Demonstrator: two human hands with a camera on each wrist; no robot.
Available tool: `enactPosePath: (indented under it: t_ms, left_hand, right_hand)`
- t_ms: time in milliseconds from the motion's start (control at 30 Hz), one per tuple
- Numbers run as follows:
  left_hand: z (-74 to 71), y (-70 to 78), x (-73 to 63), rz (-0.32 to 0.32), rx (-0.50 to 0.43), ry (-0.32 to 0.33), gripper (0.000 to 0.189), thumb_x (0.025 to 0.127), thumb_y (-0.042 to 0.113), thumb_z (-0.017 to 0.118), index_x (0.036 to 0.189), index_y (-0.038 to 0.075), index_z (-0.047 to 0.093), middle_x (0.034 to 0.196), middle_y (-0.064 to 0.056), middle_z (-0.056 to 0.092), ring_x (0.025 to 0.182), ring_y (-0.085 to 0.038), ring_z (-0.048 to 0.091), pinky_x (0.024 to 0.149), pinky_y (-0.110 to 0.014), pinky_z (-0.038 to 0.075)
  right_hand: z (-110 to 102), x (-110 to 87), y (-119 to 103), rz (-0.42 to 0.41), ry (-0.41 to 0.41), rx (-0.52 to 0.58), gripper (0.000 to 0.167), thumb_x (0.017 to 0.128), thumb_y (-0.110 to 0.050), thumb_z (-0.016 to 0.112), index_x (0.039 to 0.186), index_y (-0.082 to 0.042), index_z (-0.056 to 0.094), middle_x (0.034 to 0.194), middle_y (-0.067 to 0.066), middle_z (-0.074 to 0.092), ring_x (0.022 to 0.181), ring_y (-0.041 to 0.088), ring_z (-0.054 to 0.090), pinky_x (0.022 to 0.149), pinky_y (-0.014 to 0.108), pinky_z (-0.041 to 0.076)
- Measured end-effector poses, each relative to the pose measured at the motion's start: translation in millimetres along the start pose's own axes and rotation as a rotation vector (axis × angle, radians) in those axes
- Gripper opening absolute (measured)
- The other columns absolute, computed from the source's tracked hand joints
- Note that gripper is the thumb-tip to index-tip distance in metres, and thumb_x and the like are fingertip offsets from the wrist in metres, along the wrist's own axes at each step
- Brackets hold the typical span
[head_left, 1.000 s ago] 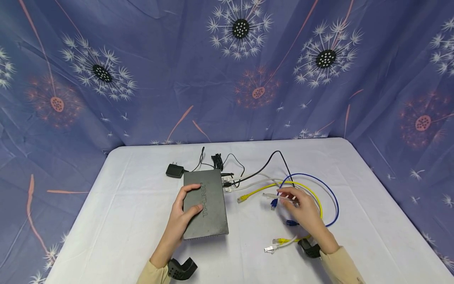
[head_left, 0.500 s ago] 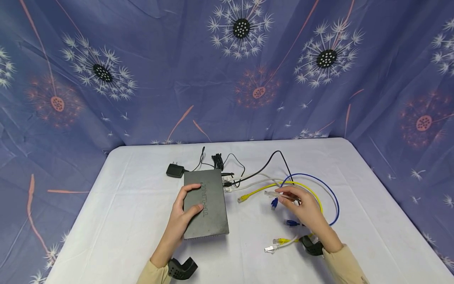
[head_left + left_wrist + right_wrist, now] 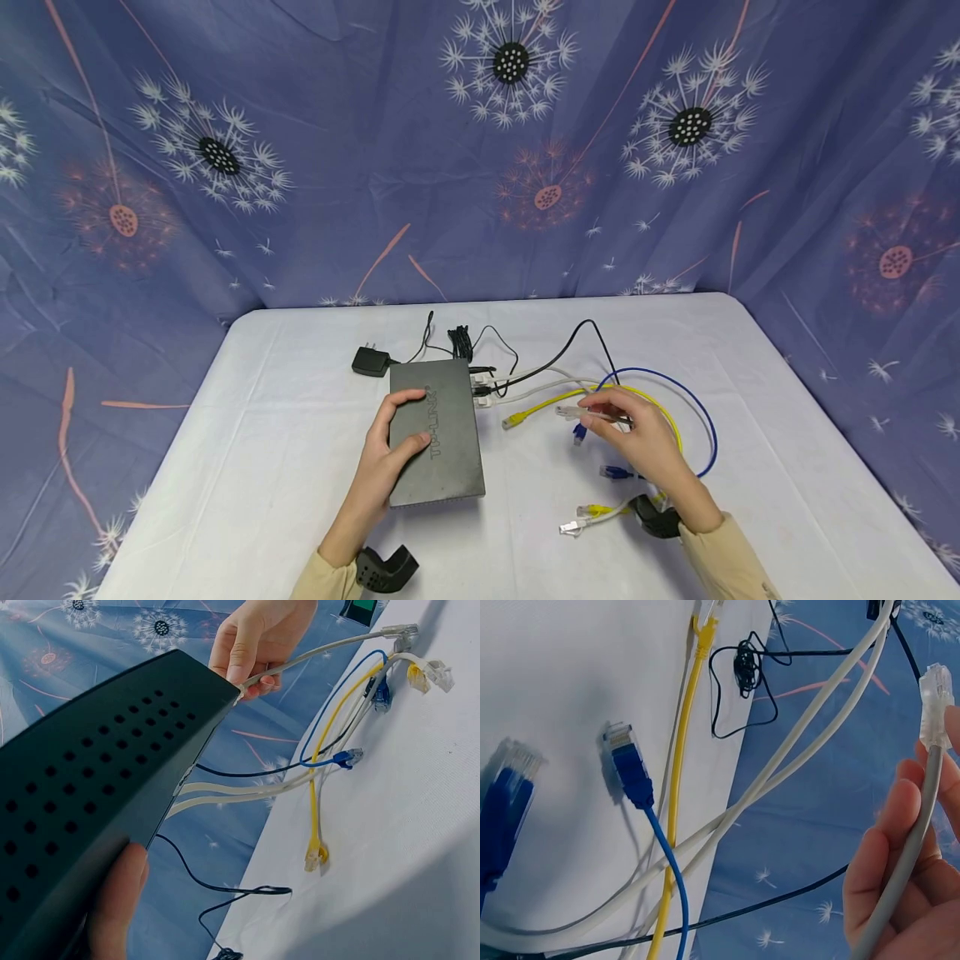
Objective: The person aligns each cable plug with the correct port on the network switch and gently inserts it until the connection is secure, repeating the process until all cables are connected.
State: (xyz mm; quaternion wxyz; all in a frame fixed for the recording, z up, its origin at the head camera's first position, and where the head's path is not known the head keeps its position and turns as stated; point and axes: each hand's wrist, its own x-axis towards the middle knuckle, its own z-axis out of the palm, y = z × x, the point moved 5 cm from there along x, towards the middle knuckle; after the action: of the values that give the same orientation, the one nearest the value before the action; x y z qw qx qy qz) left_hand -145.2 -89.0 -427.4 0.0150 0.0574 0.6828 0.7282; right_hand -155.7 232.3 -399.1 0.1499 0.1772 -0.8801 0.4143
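Observation:
My left hand (image 3: 378,458) grips a dark grey TP-LINK network switch (image 3: 446,467) by its left side, thumb on top; it is tilted above the table. White network cables (image 3: 551,385) and a black cable (image 3: 562,354) run into its right side. To the right, my right hand (image 3: 637,429) pinches a grey network cable (image 3: 904,874) close behind its clear plug (image 3: 936,697). This plug points left towards the switch and stands apart from it. Beneath the right hand lie blue plugs (image 3: 632,769) of a blue cable (image 3: 678,383).
A yellow network cable (image 3: 551,402) curves across the white table (image 3: 247,442), with one end near the switch. A yellow plug (image 3: 592,510) and a metal-cased plug (image 3: 573,527) lie nearer. Behind the switch are a black power adapter (image 3: 371,361) and a bundled cord (image 3: 460,342).
My right hand shifts slightly, a little away and back to the left, with the grey cable between its fingers. The left hand and the switch stay nearly still.

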Motion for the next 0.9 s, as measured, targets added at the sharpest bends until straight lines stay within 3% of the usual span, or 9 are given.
enactPosePath:
  t_ms: [333,633,900]
  left_hand:
    - [1.9,1.8,-1.5,-0.005,-0.002,0.0,0.051,0.083,-0.003,0.06,0.131,0.013,0.051,0.135,-0.007,0.042,0.114,-0.027,0.041,0.094,-0.043,0.03]
    - [2.3,2.0,-2.2,0.001,0.001,-0.001,0.051,0.083,-0.002,0.06,0.131,0.013,0.051,0.136,-0.007,0.043,0.115,-0.027,0.041,0.094,-0.044,0.029]
    - [2.6,1.4,-2.0,0.006,0.006,-0.004,0.051,0.084,-0.002,0.06,0.132,0.013,0.05,0.136,-0.008,0.042,0.114,-0.027,0.041,0.094,-0.044,0.029]
  right_hand:
    - [12.7,4.7,-13.7,-0.174,-0.01,0.063,0.033,0.072,0.005,0.078,0.098,-0.012,0.068,0.086,-0.006,0.06,0.075,0.015,0.056,0.07,0.019,0.046]
    - [19.1,7.6,-24.9,-0.275,0.003,0.091,0.035,0.072,0.012,0.075,0.098,-0.01,0.067,0.087,-0.001,0.061,0.075,0.012,0.054,0.069,0.018,0.045]
    - [14.5,13.2,-69.1,-0.29,-0.043,0.144,0.027,0.073,0.02,0.068,0.094,0.003,0.065,0.09,0.011,0.063,0.081,0.019,0.058,0.074,0.023,0.048]
